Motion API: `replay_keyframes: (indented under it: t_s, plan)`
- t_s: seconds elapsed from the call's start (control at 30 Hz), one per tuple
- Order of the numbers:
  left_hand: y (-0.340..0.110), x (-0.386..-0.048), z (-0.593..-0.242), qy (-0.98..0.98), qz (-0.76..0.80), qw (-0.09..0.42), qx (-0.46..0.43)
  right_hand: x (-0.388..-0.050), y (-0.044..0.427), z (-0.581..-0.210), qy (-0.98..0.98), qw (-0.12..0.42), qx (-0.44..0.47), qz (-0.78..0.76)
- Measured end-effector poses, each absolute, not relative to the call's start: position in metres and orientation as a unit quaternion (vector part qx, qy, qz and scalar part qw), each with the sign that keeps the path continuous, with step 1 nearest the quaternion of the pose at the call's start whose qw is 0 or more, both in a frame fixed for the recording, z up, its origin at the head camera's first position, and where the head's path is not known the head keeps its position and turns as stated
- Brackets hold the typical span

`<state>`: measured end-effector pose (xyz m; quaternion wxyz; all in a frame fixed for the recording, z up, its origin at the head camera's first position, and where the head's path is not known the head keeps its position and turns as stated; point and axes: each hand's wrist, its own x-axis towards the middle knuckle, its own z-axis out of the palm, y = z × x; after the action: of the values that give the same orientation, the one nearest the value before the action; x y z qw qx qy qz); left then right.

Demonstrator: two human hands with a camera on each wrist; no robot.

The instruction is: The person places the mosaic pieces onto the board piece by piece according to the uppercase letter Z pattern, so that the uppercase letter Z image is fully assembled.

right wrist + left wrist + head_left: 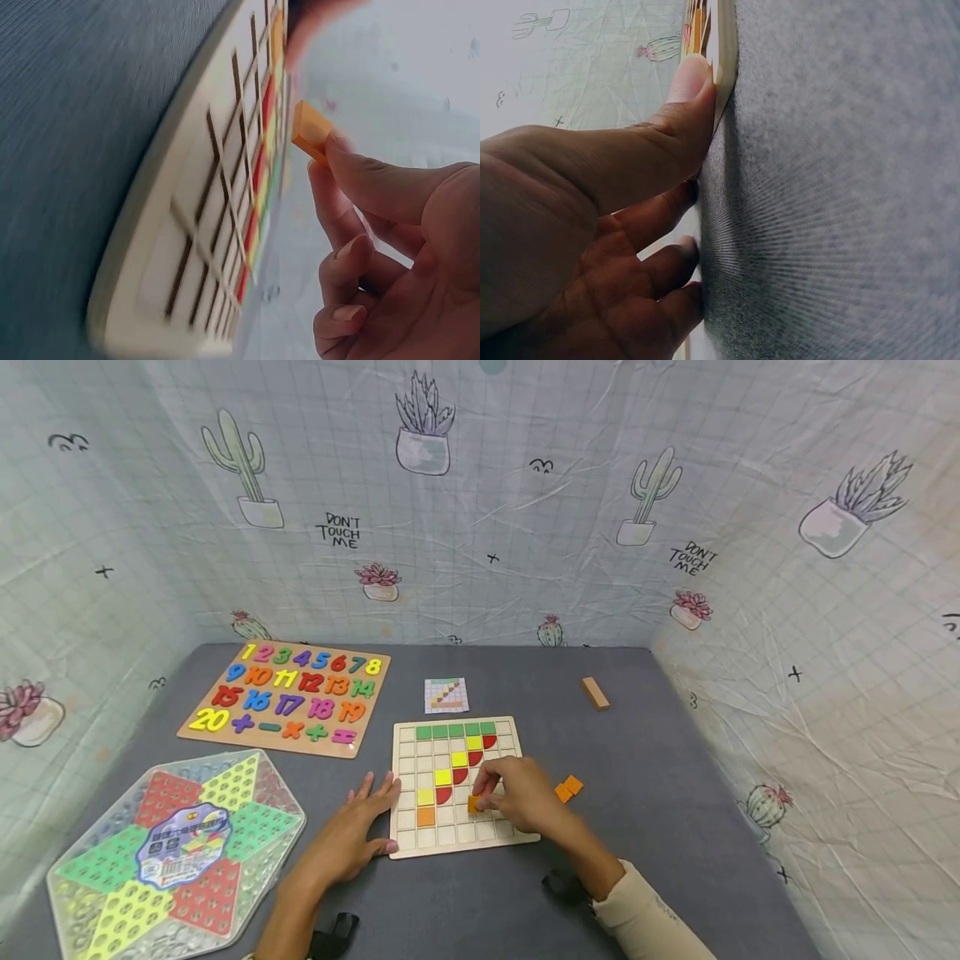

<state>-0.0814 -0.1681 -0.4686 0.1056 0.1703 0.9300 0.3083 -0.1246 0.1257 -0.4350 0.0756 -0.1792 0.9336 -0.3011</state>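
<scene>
A wooden grid board (465, 848) lies on the dark table, with green squares along its top row and a diagonal of yellow squares and red quarter-round pieces. One orange square (426, 817) sits in a cell near its lower left. My right hand (517, 793) pinches another orange square tile (309, 133) between thumb and forefinger, just above the board. My left hand (348, 831) touches the board's left edge with thumb and fingertips, its fingers spread and fairly straight. Two loose orange tiles (569, 788) lie right of the board.
A pattern card (447, 695) lies behind the board. The number puzzle board (285, 697) is at back left, with the hexagonal Chinese checkers set (180, 856) in front of it. A small wooden block (596, 693) lies at back right. Printed fabric (480, 585) hangs around the table.
</scene>
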Motion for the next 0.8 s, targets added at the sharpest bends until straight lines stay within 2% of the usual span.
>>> replay_keyframes:
  t_s: [0.2,0.37,0.8]
  plan:
    - [-0.169,-0.082,-0.469,0.93,0.308,0.106,0.171,-0.13,0.096,-0.443,0.933,0.091,-0.198,-0.288]
    - [-0.169,-0.082,-0.47,0.929,0.31,0.102,0.176,-0.133,0.081,-0.45,0.94,0.083,-0.2,-0.264]
    - [-0.167,-0.082,-0.47,0.93,0.307,0.089,0.181,-0.132,0.078,-0.455,0.942,0.073,-0.226,-0.235]
